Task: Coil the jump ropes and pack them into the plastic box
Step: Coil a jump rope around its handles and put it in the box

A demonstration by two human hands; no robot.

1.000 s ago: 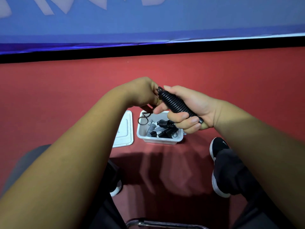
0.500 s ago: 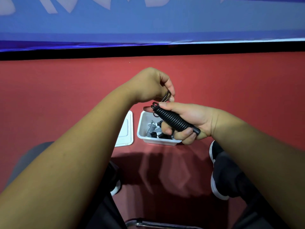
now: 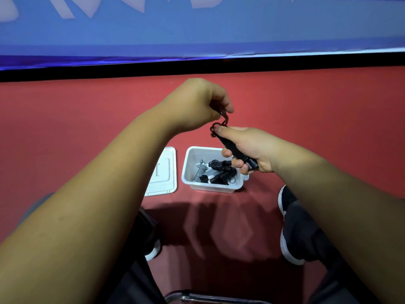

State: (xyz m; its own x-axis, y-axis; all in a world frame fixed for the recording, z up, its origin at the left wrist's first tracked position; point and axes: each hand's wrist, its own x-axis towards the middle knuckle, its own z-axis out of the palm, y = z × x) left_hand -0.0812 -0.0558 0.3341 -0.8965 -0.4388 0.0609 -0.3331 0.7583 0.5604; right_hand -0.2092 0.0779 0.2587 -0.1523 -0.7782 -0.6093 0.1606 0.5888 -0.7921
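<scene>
Now, right grip (image 3: 248, 144) curls round the coiled rope (image 3: 231, 149), left grip (image 3: 197, 104) pinches its end — best tuck it snug before the box (image 3: 190, 170).

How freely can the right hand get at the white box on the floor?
Probably yes: the right hand hangs over the open box, whose lid lies beside it. But it is gripping a black ribbed handle, and the left hand pinches the cord at its tip.

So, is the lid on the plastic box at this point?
No, the lid lies flat on the red floor beside the plastic box, whose open top shows coiled ropes inside.
</scene>
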